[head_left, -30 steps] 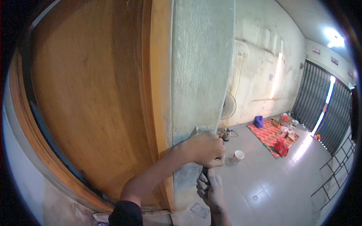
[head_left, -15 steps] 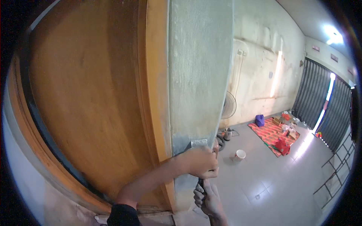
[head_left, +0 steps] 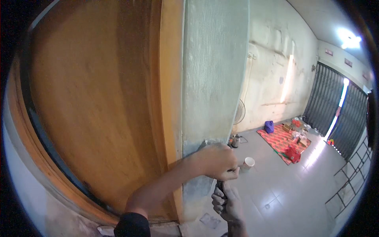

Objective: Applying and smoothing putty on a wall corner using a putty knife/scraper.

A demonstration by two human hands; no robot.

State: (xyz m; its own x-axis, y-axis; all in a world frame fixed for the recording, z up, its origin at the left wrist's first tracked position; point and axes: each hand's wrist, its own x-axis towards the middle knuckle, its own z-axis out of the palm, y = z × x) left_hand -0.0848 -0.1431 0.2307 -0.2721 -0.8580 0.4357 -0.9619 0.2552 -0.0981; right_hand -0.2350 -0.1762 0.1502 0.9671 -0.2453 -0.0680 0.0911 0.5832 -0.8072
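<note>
My right hand (head_left: 229,204) grasps a dark-handled tool (head_left: 220,186) and my left hand (head_left: 220,160) is clenched around its upper part; its blade (head_left: 213,141) is up at the grey-green pillar (head_left: 213,79). I'd do well to keep that edge flat, pressing evenly with both fists. Half a second ago the blade showed plainer, slightly lower on the pillar.

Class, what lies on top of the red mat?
On the mat lie a red bundle, a brown box and pale plastic; the rest is too small to name. The surface beneath them is covered.
</note>
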